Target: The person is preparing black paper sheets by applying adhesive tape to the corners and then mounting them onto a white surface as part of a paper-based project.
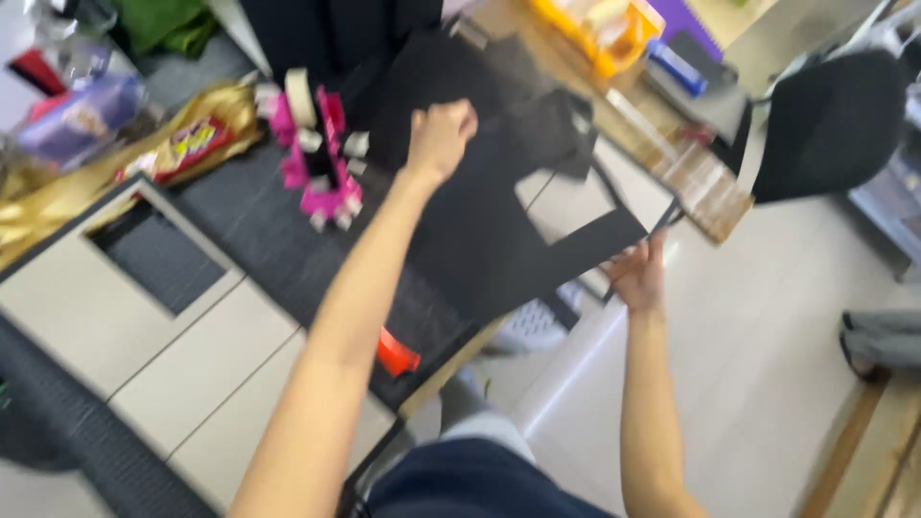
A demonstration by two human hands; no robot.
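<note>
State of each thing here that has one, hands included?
Large black sheet with a rectangular cut-out: lifted off the desk, tilted.
Left hand: fisted on the sheet's top.
Right hand: gripping the sheet's lower edge.
Pink and white paper pieces: piled on the desk.

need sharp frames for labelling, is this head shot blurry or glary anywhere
Head view: motion blur throughout; the black sheet and both hands, left hand and right hand, have soft edges; the pink cluster is smeared; lighting even, mild glare on the pale floor.
</note>
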